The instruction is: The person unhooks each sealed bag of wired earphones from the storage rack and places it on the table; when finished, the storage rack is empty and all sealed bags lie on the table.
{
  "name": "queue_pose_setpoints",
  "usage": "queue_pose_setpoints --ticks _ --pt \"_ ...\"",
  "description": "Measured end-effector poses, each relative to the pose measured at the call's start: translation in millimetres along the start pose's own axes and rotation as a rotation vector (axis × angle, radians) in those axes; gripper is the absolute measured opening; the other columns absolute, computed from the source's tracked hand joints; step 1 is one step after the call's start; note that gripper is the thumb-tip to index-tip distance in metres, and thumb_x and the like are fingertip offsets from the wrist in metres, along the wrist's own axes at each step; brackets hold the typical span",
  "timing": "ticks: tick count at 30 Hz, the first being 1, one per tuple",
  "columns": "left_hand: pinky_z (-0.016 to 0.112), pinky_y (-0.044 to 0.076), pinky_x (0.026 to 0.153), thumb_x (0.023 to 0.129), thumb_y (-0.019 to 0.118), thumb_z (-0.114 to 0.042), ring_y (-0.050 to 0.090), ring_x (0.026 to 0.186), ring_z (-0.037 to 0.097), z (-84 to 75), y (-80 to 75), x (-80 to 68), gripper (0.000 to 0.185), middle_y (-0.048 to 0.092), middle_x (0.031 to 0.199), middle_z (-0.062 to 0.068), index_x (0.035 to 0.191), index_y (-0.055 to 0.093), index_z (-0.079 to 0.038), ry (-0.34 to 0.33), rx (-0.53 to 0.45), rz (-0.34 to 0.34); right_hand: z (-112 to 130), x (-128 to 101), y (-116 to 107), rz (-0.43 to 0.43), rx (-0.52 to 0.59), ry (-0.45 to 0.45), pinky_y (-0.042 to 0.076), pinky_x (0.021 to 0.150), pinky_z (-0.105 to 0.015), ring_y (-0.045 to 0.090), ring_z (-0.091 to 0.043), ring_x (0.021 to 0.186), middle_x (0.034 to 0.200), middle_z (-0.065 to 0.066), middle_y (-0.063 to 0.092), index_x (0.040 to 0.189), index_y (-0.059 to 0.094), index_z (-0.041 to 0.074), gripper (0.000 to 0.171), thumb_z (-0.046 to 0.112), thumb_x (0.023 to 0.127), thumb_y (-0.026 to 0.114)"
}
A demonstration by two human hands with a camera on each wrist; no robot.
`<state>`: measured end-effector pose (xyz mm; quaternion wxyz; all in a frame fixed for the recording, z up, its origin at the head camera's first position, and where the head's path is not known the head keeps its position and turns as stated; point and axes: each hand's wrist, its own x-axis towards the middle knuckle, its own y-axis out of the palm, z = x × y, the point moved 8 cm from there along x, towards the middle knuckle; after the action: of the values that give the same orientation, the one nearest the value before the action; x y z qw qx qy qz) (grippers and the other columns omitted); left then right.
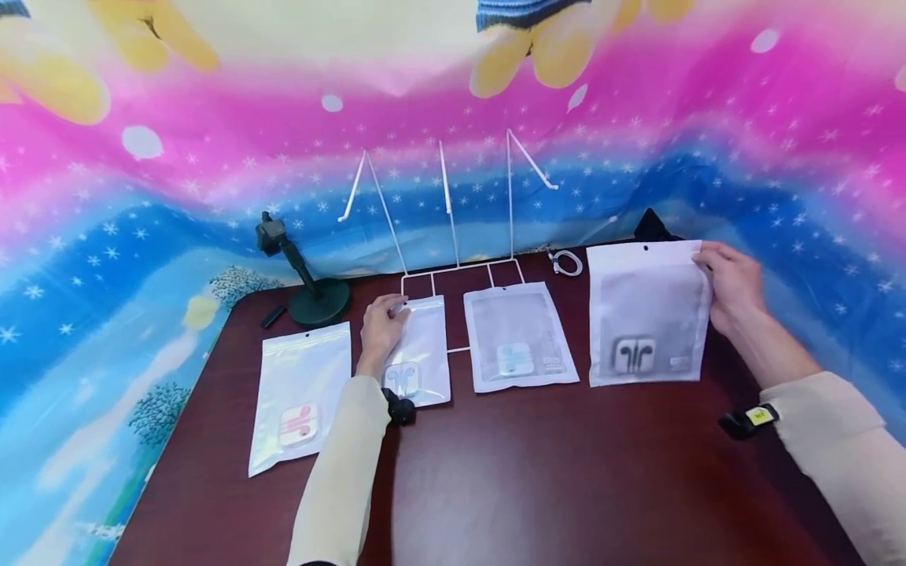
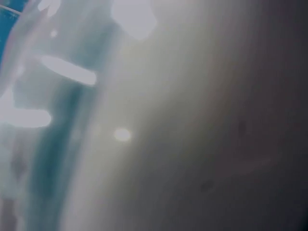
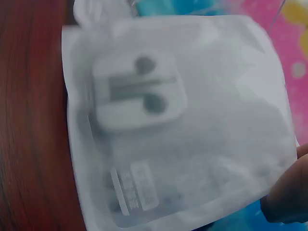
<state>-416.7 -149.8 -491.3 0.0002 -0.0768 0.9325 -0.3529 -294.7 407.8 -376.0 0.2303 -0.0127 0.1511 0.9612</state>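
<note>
My right hand pinches the upper right corner of a white zip bag. Through its frosted front show earphones with dark buds in a white case; the right wrist view shows the same bag close up. My left hand holds the top of a second zip bag, which has earphones with blue outlines low inside. In the left wrist view only blurred, glossy film fills the frame. Two more bags lie apart from my hands: one with pink earphones, another with pale green earphones.
A white wire rack with three upright prongs stands at the back, partly behind the middle bags. A black stand is at the left, beside a small black object. A coiled white cable lies near the printed backdrop.
</note>
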Motion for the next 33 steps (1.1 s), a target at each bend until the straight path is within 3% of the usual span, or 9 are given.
queue_pose_setpoints --ticks 5,10,15,18,23,26,33 --pt "0.052 0.039 0.117 0.106 0.063 -0.024 0.049 0.133 0.025 1.0 3.0 -4.4 0.035 0.052 0.153 0.001 0.141 0.067 -0.021 0.015 -0.003 0.021 -32 20 -14 -0.035 -0.129 0.068 0.05 0.072 -0.015 0.057 -0.004 0.094 0.108 0.014 0.063 0.1 0.079 0.026 0.015 0.015 0.1 0.069" --pt "0.052 0.039 0.118 0.106 0.062 -0.02 0.047 0.136 0.028 -6.0 -1.4 -6.1 0.034 0.052 0.152 0.005 0.14 0.067 -0.017 0.056 -0.007 0.021 -55 38 -12 -0.056 -0.264 0.082 0.045 0.08 -0.016 0.054 -0.004 0.098 0.111 0.014 0.06 0.117 0.075 0.023 0.018 0.018 0.102 0.064" --pt "0.049 0.039 0.118 0.106 0.061 -0.018 0.048 0.138 0.029 -11.6 -5.2 -3.6 0.034 0.053 0.151 0.008 0.14 0.067 -0.014 0.076 0.029 0.044 -72 51 -5 -0.058 -0.475 0.077 0.044 0.089 -0.022 0.055 -0.007 0.106 0.136 -0.001 0.057 0.145 0.06 0.014 0.04 0.025 0.107 0.056" --pt "0.049 0.039 0.118 0.106 0.061 -0.017 0.048 0.139 0.03 -17.5 -6.1 1.2 0.033 0.054 0.149 0.01 0.138 0.068 -0.011 0.101 0.052 0.076 -77 56 -3 -0.05 -0.609 0.045 0.045 0.09 -0.024 0.055 -0.013 0.111 0.149 -0.011 0.05 0.15 0.055 0.009 0.045 0.026 0.108 0.05" --pt "0.053 0.035 0.12 0.105 0.06 -0.019 0.046 0.142 0.033 -25.0 -12.2 9.1 0.036 0.053 0.151 0.013 0.14 0.064 -0.011 0.053 0.126 0.171 -77 58 8 0.038 -0.755 0.011 0.044 0.11 -0.043 0.048 -0.033 0.133 0.156 -0.024 0.043 0.152 0.045 -0.002 0.051 0.025 0.109 0.044" --pt "0.056 0.035 0.119 0.107 0.058 -0.022 0.046 0.141 0.034 -30.4 -21.6 9.6 0.039 0.053 0.153 0.014 0.144 0.061 -0.011 0.038 0.18 0.219 -72 57 11 0.086 -0.824 -0.011 0.038 0.115 -0.056 0.043 -0.043 0.139 0.156 -0.03 0.041 0.154 0.041 -0.004 0.053 0.026 0.11 0.041" --pt "0.053 0.052 0.102 0.11 0.052 -0.026 0.061 0.121 0.035 -47.0 -75.7 -1.1 0.04 0.063 0.142 0.018 0.142 0.062 -0.004 0.181 0.239 0.205 -42 44 16 0.264 -0.926 -0.13 0.03 0.116 -0.066 0.033 -0.05 0.146 0.157 -0.031 0.039 0.154 0.041 -0.001 0.059 0.04 0.112 0.041"
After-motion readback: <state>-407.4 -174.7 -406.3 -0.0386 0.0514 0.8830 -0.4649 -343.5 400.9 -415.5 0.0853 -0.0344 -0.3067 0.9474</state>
